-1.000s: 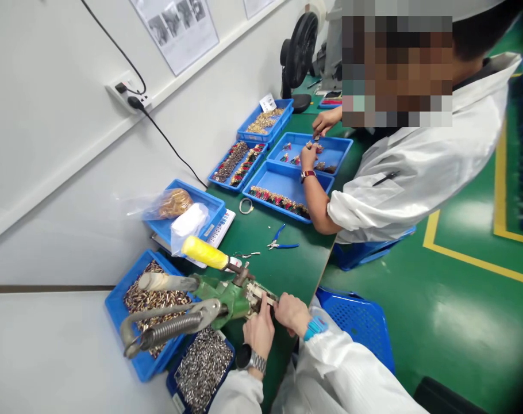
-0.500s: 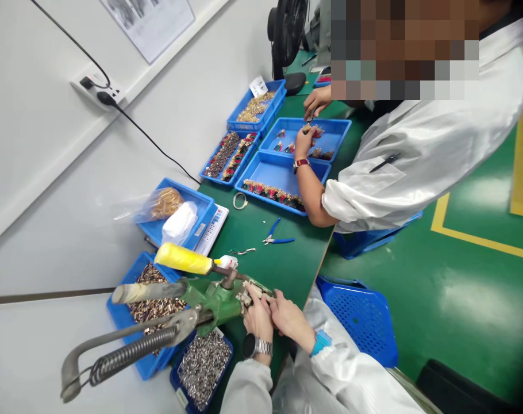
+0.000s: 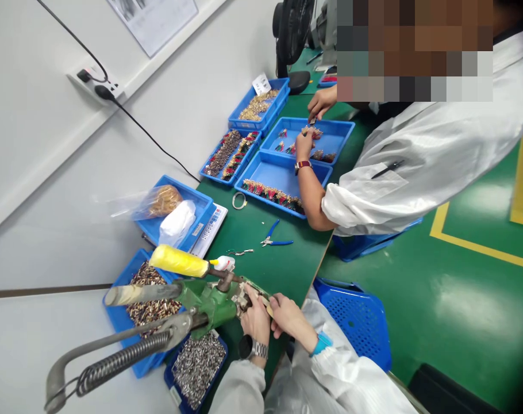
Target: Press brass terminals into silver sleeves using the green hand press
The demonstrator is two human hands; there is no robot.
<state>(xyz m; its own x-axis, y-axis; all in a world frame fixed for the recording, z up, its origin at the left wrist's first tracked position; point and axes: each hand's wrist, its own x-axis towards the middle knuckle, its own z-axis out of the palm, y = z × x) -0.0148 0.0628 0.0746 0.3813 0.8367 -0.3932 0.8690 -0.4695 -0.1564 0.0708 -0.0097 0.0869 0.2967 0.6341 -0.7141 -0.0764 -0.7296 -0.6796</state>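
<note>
While the left hand (image 3: 256,321) lies at the working end of the green press (image 3: 216,306), finger closure indeterminate | right hand (image 3: 289,316) just beside that end, fingers apparently pinching a pale strip (image 3: 269,309) there; a loose pinch could skew it | yellow handle (image 3: 179,260) across the press: worked early, it might crush fingertips
</note>
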